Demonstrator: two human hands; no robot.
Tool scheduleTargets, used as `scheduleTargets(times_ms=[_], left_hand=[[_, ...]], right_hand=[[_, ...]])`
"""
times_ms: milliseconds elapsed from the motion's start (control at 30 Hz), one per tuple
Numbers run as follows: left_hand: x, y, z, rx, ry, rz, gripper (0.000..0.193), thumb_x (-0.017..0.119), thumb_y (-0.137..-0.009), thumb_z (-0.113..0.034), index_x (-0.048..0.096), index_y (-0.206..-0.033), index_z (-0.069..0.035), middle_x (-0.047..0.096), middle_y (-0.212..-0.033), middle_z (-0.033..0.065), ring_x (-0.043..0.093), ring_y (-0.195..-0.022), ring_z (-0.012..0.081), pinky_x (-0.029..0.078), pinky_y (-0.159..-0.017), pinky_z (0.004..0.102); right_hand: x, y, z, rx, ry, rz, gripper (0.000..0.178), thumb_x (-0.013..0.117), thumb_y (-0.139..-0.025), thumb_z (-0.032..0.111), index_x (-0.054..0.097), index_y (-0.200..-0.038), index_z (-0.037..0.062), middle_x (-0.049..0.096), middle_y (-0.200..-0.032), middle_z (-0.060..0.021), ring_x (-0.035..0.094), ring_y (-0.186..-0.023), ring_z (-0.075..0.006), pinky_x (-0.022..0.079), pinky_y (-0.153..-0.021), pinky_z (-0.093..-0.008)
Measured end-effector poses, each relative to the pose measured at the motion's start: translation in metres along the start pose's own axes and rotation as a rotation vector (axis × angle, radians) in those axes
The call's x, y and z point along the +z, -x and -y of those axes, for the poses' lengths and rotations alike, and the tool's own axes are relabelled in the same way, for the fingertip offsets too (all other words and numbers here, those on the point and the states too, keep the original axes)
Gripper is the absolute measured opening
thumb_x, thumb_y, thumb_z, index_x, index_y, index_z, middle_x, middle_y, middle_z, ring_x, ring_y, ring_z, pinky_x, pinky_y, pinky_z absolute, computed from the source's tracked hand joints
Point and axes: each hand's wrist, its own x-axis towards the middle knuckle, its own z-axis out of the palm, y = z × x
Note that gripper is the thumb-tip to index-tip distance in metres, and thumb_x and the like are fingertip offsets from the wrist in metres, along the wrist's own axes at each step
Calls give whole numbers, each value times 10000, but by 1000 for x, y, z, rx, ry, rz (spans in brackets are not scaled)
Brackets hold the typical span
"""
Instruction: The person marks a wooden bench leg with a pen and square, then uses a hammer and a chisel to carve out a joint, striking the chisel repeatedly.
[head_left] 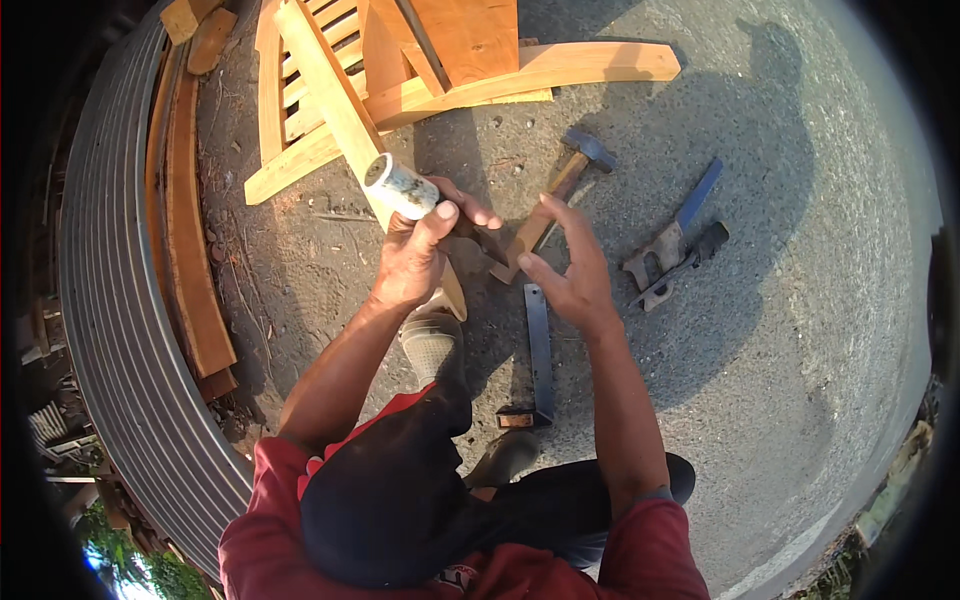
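left hand [410, 262]: mine, toward 10 o'clock from mid-view. fingers and thumb clamped on a white, dark-blotched cylinder [402, 190], thumb across its lower end.
white cylinder: at 11, up off the ground, tilted, its dark round end facing 10.
dark tapered piece [487, 242]: juts past my left fingers toward 4, roughly in line with the cylinder; my hand hides any join.
right hand [580, 285]: mine, just short of 3. thumb and fingers spread apart, the gap facing the dark piece. cannot tell whether it touches anything.
striking tool: blue-grey-headed hammer with a brown wooden handle [570, 178], lying at 1, head outermost, handle running back toward 7 and partly behind my right fingers.
cutting tool: blue-bladed handsaw with a worn pale grip [668, 245], between 2 and 3, blade pointing to 1. a dark blunt object [710, 242] lies just beside it, kind unclear.
measuring tool: l-shaped dark metal square [540, 340], at 4, near my right forearm.
timber: slatted orange-brown wooden frame [560, 66] around 12; long straight pale beam [330, 90] running from 11 down behind my left hand.
feet: grey-olive boot [432, 345] between 7 and 8, near the beam's end; second dull boot [508, 455] toward 6.
edge: ribbed grey metal sheet [120, 250] along 9, long brown planks [185, 230] just inside it.
ground: rough, grey, gritty surface [800, 400], my shadow thrown toward 2.
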Motion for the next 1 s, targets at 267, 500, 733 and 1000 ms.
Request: scheduleTargets(times_ms=[267, 500, 733, 1000], left_hand=[[-122, -28, -49, -208, -1456, -684, 427, 788, -848, -432, 681, -921, -26, 544, -629, -18, 452, -538, 62, 377, -494, 272], [-136, -51, 55, -465, -1850, -693, 925, 834, -664, -602, 557, -1286, 24, 717, -1015, 189, 706, -940, 295, 543, -850, 435], [-131, -64, 53, -556, -1711, -714, 965, 818, -669, -491, 434, -1365, 55, 693, -1127, 209, 695, -1043, 353, 547, -913, 450], [-122, -81, 55, -454, -1721, -632, 923, 818, -661, -460, 466, -1338, 60, 693, -1103, 247, 691, -1034, 383, 533, -910, 467]], right_hand=[[47, 59, -174, 148, 741, -351, 548, 720, -832, 197, 571, -1335, 39, 509, -1440, -147, 433, -1382, -378, 350, -1139, -508], [45, 62, -183, 136, 724, -344, 469, 697, -810, 187, 617, -1257, 71, 508, -1438, -143, 435, -1389, -362, 356, -1136, -503], [43, 61, -179, 149, 754, -356, 451, 682, -810, 166, 626, -1245, 64, 516, -1428, -145, 437, -1387, -365, 350, -1139, -505], [44, 62, -177, 145, 734, -367, 456, 683, -803, 162, 626, -1245, 67, 512, -1434, -150, 434, -1388, -366, 346, -1141, -508]])
